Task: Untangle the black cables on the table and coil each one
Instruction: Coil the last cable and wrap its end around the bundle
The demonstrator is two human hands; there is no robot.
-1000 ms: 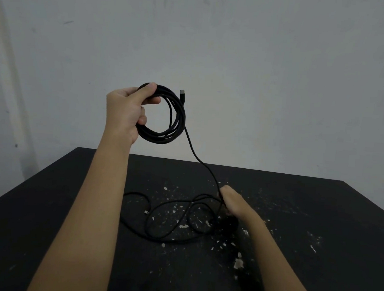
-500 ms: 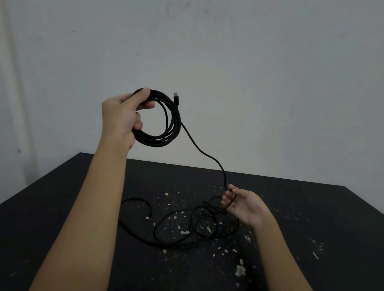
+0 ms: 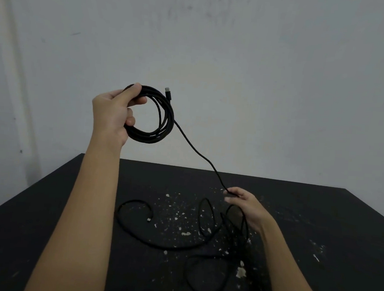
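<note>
Left hand [image 3: 111, 114] is gripping coil [image 3: 163, 125] raised above table [image 3: 44, 226], thumb over the top, fingers curled through the rings. Plug [image 3: 168, 92] is sticking up at the coil's upper right. Cable [image 3: 195, 148] is running slack from the coil down to right hand [image 3: 248, 208], which is pinching it just over the table, fingers curled round the strand. Loops [image 3: 172, 246] are lying tangled on the table below and left of the right hand; possibly one cable, possibly two, hard to tell against the dark top. Flecks [image 3: 186, 233] are dotting the table centre.
</note>
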